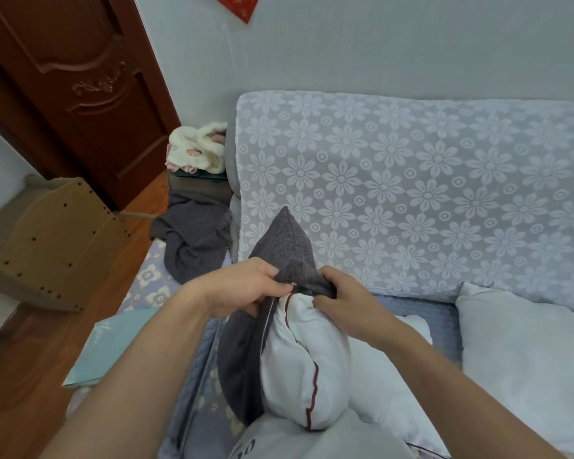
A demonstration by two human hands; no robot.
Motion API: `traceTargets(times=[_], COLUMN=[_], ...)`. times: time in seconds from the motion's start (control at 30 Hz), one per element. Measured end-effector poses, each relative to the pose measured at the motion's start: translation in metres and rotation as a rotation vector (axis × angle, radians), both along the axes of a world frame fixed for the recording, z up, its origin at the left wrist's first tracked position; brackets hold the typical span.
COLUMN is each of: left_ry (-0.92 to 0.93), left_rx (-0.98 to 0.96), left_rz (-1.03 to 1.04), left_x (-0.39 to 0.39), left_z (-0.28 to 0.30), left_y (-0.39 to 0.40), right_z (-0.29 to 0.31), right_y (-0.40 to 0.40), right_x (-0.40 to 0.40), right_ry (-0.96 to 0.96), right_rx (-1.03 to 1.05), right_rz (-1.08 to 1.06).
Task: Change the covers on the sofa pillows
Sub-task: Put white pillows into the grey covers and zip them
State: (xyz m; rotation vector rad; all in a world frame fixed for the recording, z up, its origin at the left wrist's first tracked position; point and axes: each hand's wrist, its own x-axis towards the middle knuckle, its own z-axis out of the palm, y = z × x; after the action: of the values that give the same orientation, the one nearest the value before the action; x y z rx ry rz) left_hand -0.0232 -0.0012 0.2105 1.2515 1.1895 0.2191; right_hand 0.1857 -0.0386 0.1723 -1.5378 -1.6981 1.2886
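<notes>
— Two hands meet at the middle of the sofa (411, 180), right? How much room is around them?

— Open seat lies to the right, up to a bare white pillow (524, 346) at the far right edge. Left, a grey cloth (193, 240) drapes over the armrest; beyond it is wood floor (24, 376).

— And the grips?

— The left hand (242, 289) curls its fingers around the edge of the dark grey cover (287, 250) at its opening. The right hand (345, 299) pinches the opposite edge. The white pillow (309, 362) with red piping bulges halfway out, near the person.
</notes>
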Motion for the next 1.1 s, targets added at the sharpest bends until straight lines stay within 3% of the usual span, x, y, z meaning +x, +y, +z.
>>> traceTargets(times=[0.13, 0.3, 0.43, 0.53, 0.67, 0.73, 0.83, 0.97, 1.1], left_ry=[0.259, 0.45, 0.616, 0.603, 0.712, 0.596, 0.407, 0.378, 0.341], left_rx=[0.538, 0.593, 0.867, 0.985, 1.13, 1.091, 0.849, 0.574, 0.528], left_rz=[0.104, -0.001, 0.31, 0.478, 0.554, 0.534, 0.327, -0.048, -0.134], left_x=[0.011, 0.018, 0.032, 0.029, 0.028, 0.029, 0.022, 0.005, 0.003], left_z=[-0.011, -0.017, -0.028, -0.033, -0.044, -0.041, -0.029, -0.009, -0.001], left_y=[-0.014, -0.033, -0.043, -0.032, -0.021, -0.022, -0.021, -0.007, 0.003], right_z=[-0.002, -0.013, -0.006, -0.005, -0.007, -0.008, -0.009, -0.011, -0.012], right_y=[0.003, 0.0, -0.001, 0.0, 0.003, 0.003, -0.001, -0.011, -0.012], right_x=[-0.004, -0.018, -0.031, -0.044, -0.05, -0.047, -0.037, -0.037, -0.037], right_ry=[-0.031, -0.273, -0.225, -0.235, -0.236, -0.164, -0.143, -0.274, -0.315], right_rx=[0.051, 0.204, 0.326, 0.463, 0.528, 0.493, 0.392, 0.44, 0.455], right_rz=[-0.066, -0.131, -0.255, -0.148, -0.082, -0.132, -0.28, -0.286, -0.293])
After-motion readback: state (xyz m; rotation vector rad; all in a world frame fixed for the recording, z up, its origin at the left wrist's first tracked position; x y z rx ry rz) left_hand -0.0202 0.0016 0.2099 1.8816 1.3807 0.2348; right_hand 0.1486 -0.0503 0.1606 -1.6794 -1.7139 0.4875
